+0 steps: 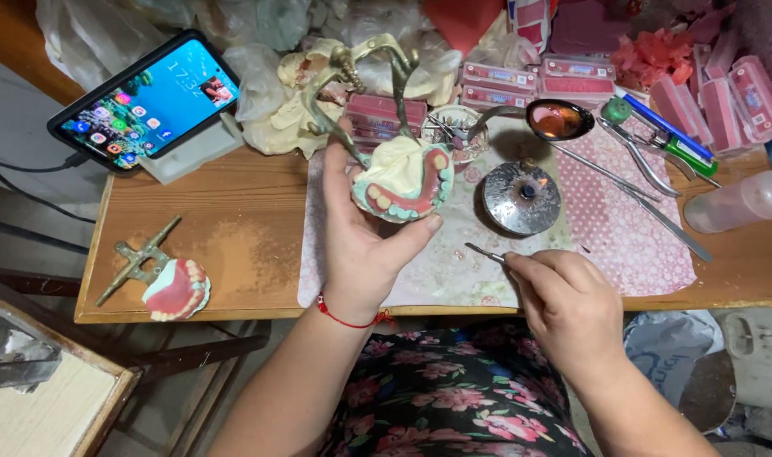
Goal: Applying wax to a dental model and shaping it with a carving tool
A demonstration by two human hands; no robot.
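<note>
Head view: at centre frame the left hand (pixel 365 241) grips a half-set denture model on an articulator (pixel 400 176), the right hand (pixel 564 300) pinches a thin metal tool (pixel 486 252), and a finished-looking denture (pixel 176 289) lies at lower left.

Lit blue phone screen (pixel 149 100) propped top left; flat pink rect. boxes (pixel 498 78) w/ label strips top right.

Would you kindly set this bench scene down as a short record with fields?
Left hand: holds a denture model on a metal articulator, raised over the table
Right hand: fingers pinch a thin metal tool
Near right hand: round metal lid, spoon
Table's left end: second denture, phone on a stand
Far right: pliers, pink boxes
</note>
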